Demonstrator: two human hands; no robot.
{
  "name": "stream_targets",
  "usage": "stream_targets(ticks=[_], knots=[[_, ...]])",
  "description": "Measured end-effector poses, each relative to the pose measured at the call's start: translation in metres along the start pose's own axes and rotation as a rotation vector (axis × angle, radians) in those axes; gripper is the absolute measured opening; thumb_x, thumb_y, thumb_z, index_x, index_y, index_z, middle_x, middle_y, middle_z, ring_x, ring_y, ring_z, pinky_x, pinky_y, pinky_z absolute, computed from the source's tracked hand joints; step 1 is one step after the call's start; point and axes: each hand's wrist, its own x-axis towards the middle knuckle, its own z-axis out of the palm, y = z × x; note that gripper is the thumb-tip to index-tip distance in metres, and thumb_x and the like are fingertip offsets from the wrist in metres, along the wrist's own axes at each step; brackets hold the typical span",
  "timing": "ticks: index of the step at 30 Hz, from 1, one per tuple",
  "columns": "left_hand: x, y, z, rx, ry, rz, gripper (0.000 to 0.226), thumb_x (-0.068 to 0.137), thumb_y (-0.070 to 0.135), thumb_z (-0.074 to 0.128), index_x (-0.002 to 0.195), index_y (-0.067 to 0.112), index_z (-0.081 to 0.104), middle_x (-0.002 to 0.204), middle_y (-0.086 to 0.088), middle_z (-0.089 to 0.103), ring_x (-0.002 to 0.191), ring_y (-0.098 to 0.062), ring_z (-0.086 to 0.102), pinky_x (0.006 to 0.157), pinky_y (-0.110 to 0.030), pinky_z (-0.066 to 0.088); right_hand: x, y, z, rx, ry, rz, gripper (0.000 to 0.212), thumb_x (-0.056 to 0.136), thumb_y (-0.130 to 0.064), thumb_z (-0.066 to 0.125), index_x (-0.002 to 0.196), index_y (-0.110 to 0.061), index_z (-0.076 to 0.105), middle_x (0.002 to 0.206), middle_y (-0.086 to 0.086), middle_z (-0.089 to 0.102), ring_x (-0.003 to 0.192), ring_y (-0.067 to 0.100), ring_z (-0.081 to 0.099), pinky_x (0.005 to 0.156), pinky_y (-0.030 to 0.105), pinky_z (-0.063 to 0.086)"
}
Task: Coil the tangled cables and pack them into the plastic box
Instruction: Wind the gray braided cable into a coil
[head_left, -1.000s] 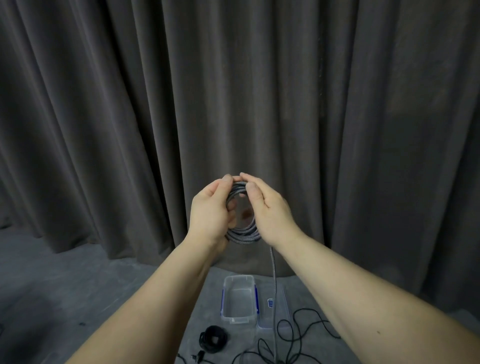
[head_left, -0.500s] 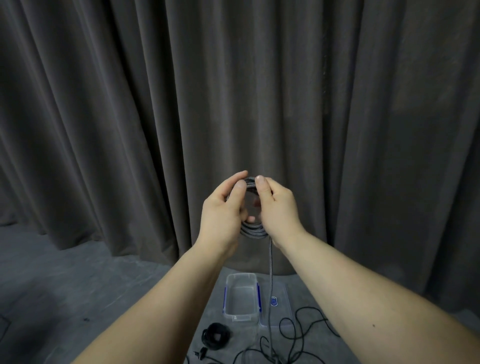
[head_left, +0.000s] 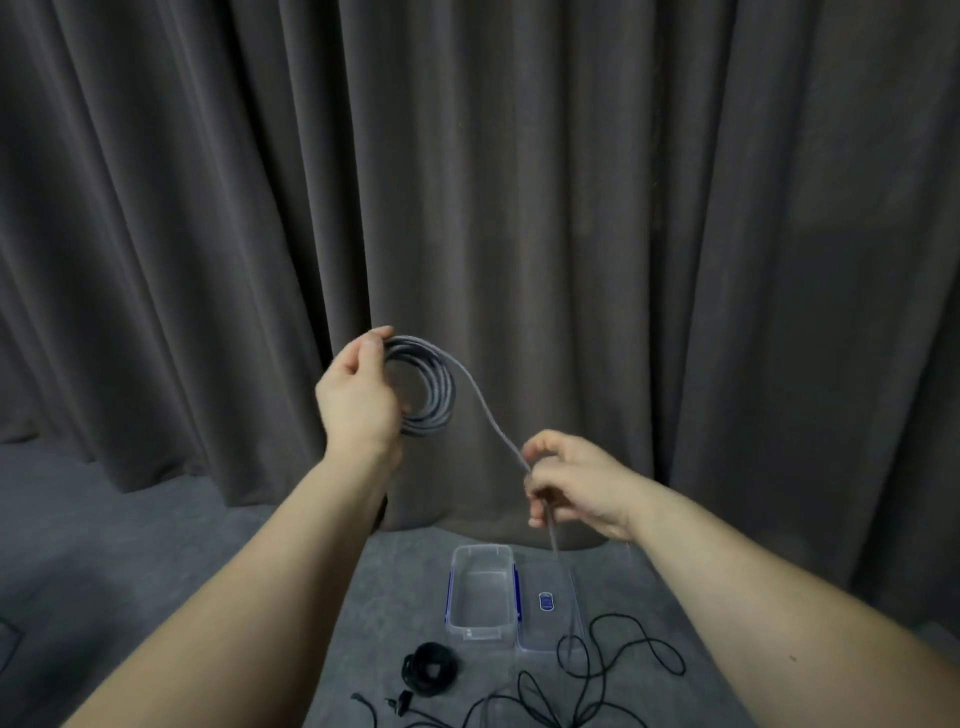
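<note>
My left hand (head_left: 358, 397) holds a coil of grey braided cable (head_left: 434, 387) up in front of the curtain, thumb and fingers curled round its left side. The loose tail of that cable runs down and right into my right hand (head_left: 569, 480), which pinches it lower down; below the hand the tail hangs toward the floor. An open clear plastic box (head_left: 480, 592) with blue clips stands on the floor beneath, its lid (head_left: 548, 605) lying beside it on the right. A black coiled cable (head_left: 430, 675) lies in front of the box. A loose black cable (head_left: 613, 670) sprawls to the right.
A dark grey curtain (head_left: 519, 208) hangs right behind my hands and reaches the floor. The floor is grey carpet (head_left: 104, 561). Small black connectors (head_left: 400, 705) lie near the bottom edge in front of the coiled black cable.
My hands have parted: the right hand left the coil and slid down and right along the tail, while the left hand keeps the coil and has moved left. The camera view has tilted down.
</note>
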Motion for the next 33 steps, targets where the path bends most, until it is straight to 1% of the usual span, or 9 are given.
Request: stream_targets(ticks=[3,5,7,10,12,16,22,28,33], knots=[[0.013,0.005,-0.011,0.017,0.077,0.013,0.024,0.099,0.023,0.048,0.09,0.02,0.07,0.05,0.004,0.041,0.04,-0.009,0.034,0.04,-0.021,0.033,0.007,0.008,-0.013,-0.069,0.259,-0.155,0.015,0.089,-0.005,0.064,0.079,-0.012,0.055,0.065,0.006,0.057,0.047,0.012,0.051,0.057,0.03,0.046],[0.016,0.004,-0.014,0.089,0.092,0.051,0.025,0.098,0.026,0.048,0.088,0.025,0.071,0.055,0.001,0.047,0.046,-0.01,0.04,0.048,-0.027,0.042,0.01,0.003,-0.015,-0.528,0.452,-0.339,0.017,0.089,-0.023,0.066,0.075,-0.017,0.059,0.066,0.001,0.06,0.056,0.014,0.054,0.057,0.028,0.042],[0.015,0.001,-0.014,0.193,0.068,0.106,0.024,0.097,0.029,0.049,0.088,0.03,0.071,0.067,-0.004,0.061,0.064,-0.013,0.053,0.068,-0.036,0.05,0.005,-0.013,-0.002,-1.115,0.391,-0.429,0.017,0.093,-0.035,0.058,0.085,-0.021,0.063,0.085,0.001,0.066,0.079,0.023,0.06,0.064,0.03,0.042],[0.008,-0.005,-0.009,0.375,-0.064,0.209,0.022,0.1,0.027,0.048,0.095,0.03,0.069,0.094,0.003,0.07,0.091,-0.008,0.061,0.084,-0.016,0.047,-0.006,-0.046,0.027,-1.516,0.082,-0.517,0.017,0.092,-0.034,0.053,0.092,-0.022,0.066,0.097,0.005,0.068,0.093,0.03,0.061,0.069,0.031,0.043],[0.0,-0.01,-0.009,0.483,-0.178,0.245,0.021,0.101,0.026,0.048,0.098,0.03,0.068,0.094,0.013,0.068,0.09,0.0,0.06,0.08,-0.007,0.044,-0.013,-0.067,0.038,-1.427,-0.034,-0.589,0.014,0.084,-0.026,0.057,0.087,-0.022,0.07,0.087,-0.002,0.071,0.085,0.021,0.063,0.07,0.029,0.048],[-0.012,-0.015,-0.013,0.388,-0.376,0.107,0.027,0.103,0.024,0.043,0.095,0.027,0.068,0.084,0.008,0.07,0.078,-0.005,0.065,0.072,-0.016,0.049,-0.009,-0.093,0.025,-0.937,-0.119,-0.603,0.017,0.082,-0.013,0.066,0.093,-0.019,0.077,0.07,-0.017,0.062,0.067,-0.007,0.057,0.069,0.012,0.043],[-0.03,-0.014,-0.003,0.154,-0.467,-0.038,0.039,0.105,0.034,0.033,0.099,0.021,0.07,0.058,0.002,0.057,0.047,-0.013,0.045,0.052,-0.027,0.04,0.012,-0.069,0.02,-0.28,0.248,-0.549,0.014,0.074,-0.01,0.08,0.073,-0.013,0.067,0.064,-0.004,0.06,0.06,0.006,0.052,0.063,0.022,0.043],[-0.042,-0.016,0.002,0.16,-0.533,-0.038,0.019,0.099,0.021,0.051,0.102,0.019,0.069,0.057,0.001,0.043,0.049,-0.012,0.04,0.051,-0.024,0.038,0.013,-0.062,0.021,-0.453,0.565,-0.381,0.044,0.065,-0.047,0.083,0.063,-0.018,0.049,0.057,-0.007,0.048,0.053,0.01,0.043,0.049,0.026,0.033],[-0.042,-0.015,0.008,0.104,-0.485,-0.033,0.018,0.098,0.013,0.053,0.101,0.021,0.069,0.054,0.01,0.049,0.05,-0.009,0.038,0.054,-0.027,0.032,0.015,-0.051,0.022,-0.38,0.603,-0.45,0.037,0.074,-0.045,0.076,0.071,-0.014,0.055,0.06,-0.008,0.054,0.056,0.009,0.048,0.054,0.027,0.038]])
